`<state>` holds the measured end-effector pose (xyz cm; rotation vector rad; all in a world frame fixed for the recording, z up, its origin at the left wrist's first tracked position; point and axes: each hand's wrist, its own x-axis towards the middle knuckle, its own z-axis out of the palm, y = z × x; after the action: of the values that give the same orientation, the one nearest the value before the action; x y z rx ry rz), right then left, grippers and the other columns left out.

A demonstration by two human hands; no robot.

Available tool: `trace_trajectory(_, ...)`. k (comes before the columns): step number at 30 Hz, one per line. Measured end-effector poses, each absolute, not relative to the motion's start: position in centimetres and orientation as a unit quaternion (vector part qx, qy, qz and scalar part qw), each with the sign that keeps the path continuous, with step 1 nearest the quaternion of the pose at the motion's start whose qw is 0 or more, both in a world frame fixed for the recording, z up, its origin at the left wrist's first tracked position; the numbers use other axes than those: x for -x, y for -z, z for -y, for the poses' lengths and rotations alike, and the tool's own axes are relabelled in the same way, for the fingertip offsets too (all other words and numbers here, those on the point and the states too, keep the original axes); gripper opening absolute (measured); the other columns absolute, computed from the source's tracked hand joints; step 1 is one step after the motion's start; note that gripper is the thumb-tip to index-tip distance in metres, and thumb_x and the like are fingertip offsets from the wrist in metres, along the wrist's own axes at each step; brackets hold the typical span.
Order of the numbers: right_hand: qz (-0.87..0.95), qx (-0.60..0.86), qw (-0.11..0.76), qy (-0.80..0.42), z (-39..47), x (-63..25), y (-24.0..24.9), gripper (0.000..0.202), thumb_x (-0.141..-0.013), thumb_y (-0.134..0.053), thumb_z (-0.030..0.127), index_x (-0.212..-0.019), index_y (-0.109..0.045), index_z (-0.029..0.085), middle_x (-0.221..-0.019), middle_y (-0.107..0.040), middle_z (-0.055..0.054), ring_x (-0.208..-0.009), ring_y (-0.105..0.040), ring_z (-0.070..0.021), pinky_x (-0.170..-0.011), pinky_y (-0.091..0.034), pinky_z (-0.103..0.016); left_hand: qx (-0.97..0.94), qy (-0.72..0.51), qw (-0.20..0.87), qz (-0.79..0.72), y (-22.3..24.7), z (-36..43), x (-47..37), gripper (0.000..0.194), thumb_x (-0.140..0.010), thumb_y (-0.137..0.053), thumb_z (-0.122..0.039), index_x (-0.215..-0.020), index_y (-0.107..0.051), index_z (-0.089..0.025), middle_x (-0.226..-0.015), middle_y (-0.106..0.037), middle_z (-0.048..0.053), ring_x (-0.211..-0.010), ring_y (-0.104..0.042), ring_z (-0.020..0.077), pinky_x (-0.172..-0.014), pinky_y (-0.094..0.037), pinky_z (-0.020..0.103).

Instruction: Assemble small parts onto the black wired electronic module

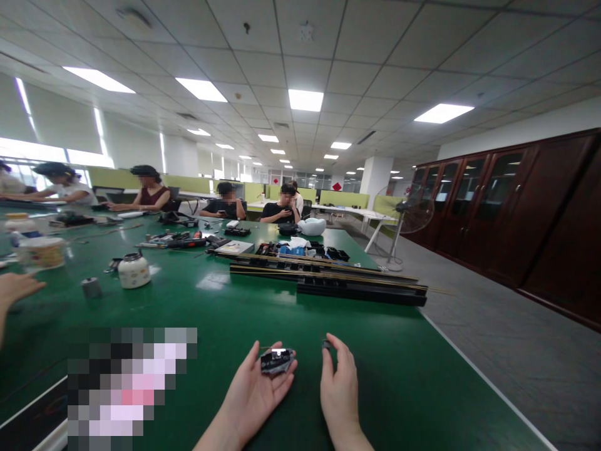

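Note:
Palm up over the green table, my left hand (260,388) holds a small black electronic part (277,361) with pale markings and a bright glint on its top edge. It rests on my curled fingers, beside the thumb. To the right of it, my right hand (342,379) pinches a tiny dark grey piece (326,344) between thumb and fingertip. The two held things are apart, and the exact kind of each is too small to make out.
Long black rails (361,291) with thin brass-coloured rods lie ahead on the green table (211,332). A white jar (134,270) and a grey cylinder (91,287) stand left. Another person's hand (21,288) reaches in at far left. Several people sit beyond.

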<state>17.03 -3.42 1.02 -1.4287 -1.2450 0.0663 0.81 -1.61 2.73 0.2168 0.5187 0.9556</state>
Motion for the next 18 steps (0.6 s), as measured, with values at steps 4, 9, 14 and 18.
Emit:
trace_trajectory(4, 0.541, 0.611, 0.577, -0.031, 3.5, -17.0, -1.0, 0.027, -0.083, -0.042, 0.033, -0.099, -0.056, 0.018, -0.101, -0.062, -0.010, -0.097, -0.055, -0.0233, -0.086, -0.042, -0.039, -0.106, -0.454, 0.850, -0.246, -2.7, 1.6, -0.8, 0.037, -0.075, -0.053, -0.041, -0.104, -0.048, -0.018, -0.101, -0.063, 0.015, -0.087, -0.064, 0.0272, -0.072, -0.049, 0.037)
trace_trajectory(9, 0.566, 0.603, 0.560, -0.040, 3.7, -16.7, -1.0, 0.025, -0.082, -0.045, 0.030, -0.102, -0.056, 0.019, -0.102, -0.062, -0.010, -0.098, -0.055, -0.0229, -0.086, -0.042, -0.039, -0.117, -0.459, 0.844, -0.250, -2.8, 1.7, -0.9, 0.037, -0.076, -0.052, -0.041, -0.106, -0.046, -0.019, -0.098, -0.064, 0.014, -0.085, -0.064, 0.0266, -0.072, -0.049, 0.037)
trace_trajectory(14, 0.649, 0.558, 0.512, -0.072, 4.3, -15.7, -1.4, 0.020, -0.077, -0.054, 0.025, -0.096, -0.061, 0.023, -0.097, -0.064, -0.005, -0.095, -0.056, -0.0215, -0.086, -0.044, -0.038, -0.126, -0.462, 0.837, -0.265, -3.3, 1.9, -1.0, 0.032, -0.077, -0.051, -0.040, -0.101, -0.047, -0.019, -0.087, -0.067, 0.012, -0.073, -0.066, 0.0226, -0.070, -0.048, 0.034)
trace_trajectory(18, 0.703, 0.520, 0.473, -0.103, 4.7, -14.8, -1.8, 0.022, -0.073, -0.058, 0.017, -0.092, -0.063, 0.027, -0.096, -0.064, -0.003, -0.096, -0.056, -0.0204, -0.087, -0.044, -0.037, -0.124, -0.467, 0.832, -0.272, -3.6, 2.1, -1.3, 0.025, -0.078, -0.049, -0.039, -0.092, -0.050, -0.018, -0.073, -0.067, 0.008, -0.061, -0.065, 0.0183, -0.061, -0.047, 0.029)
